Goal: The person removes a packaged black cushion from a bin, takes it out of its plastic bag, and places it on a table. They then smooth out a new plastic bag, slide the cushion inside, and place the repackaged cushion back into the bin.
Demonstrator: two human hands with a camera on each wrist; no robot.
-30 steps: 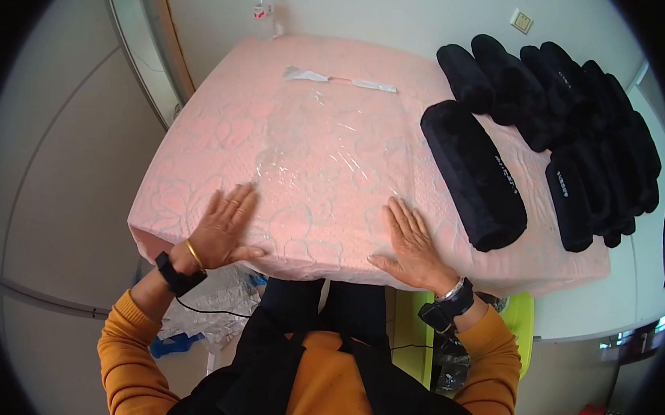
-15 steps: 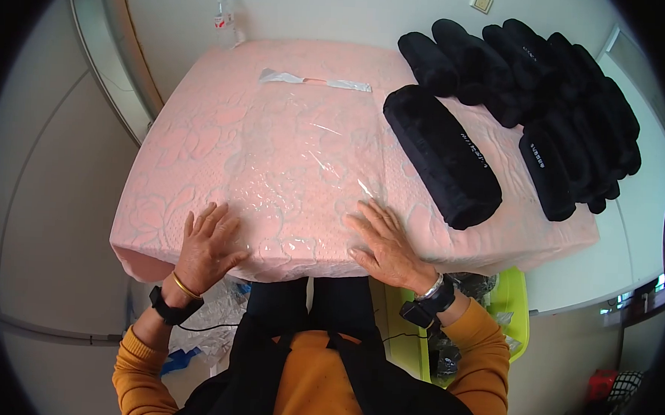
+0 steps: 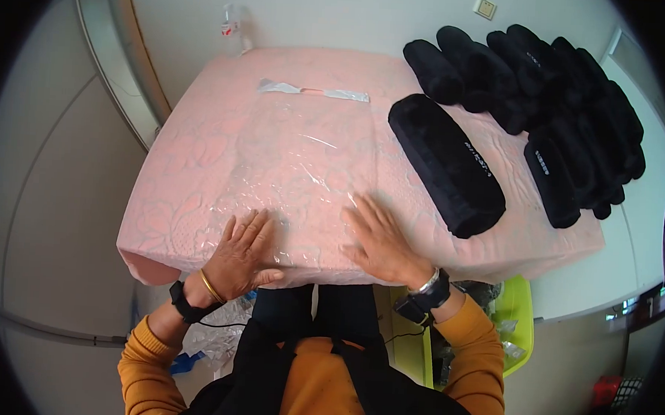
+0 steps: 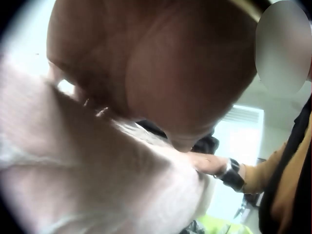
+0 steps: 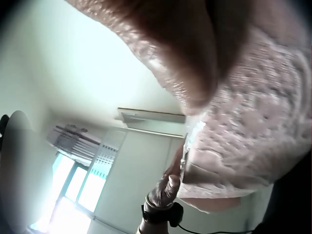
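Observation:
A clear plastic bag (image 3: 297,160) with a white strip (image 3: 278,88) at its far end lies flat on the pink patterned tablecloth (image 3: 173,169). My left hand (image 3: 244,252) rests on the bag's near left part, fingers straight and pointing away from me. Over the near right part, my right hand (image 3: 382,240) has its fingers extended, slightly blurred. In the left wrist view the palm of the left hand (image 4: 156,63) fills the top, close over the cloth. To the right of the bag lies a black plush cylindrical pillow (image 3: 447,165) with pale lettering.
Many more black pillows (image 3: 535,68) are heaped at the table's back right. A clear bottle (image 3: 230,28) stands at the back left by the wall. Under the table's right side is a lime-green bin (image 3: 520,322), and crumpled clear plastic (image 3: 220,341) lies below at left.
The left hand has slid rightward and inward over the bag, coming closer to the right hand. Earlier, the right hand moved inward from the bag's right side. The head view has shifted.

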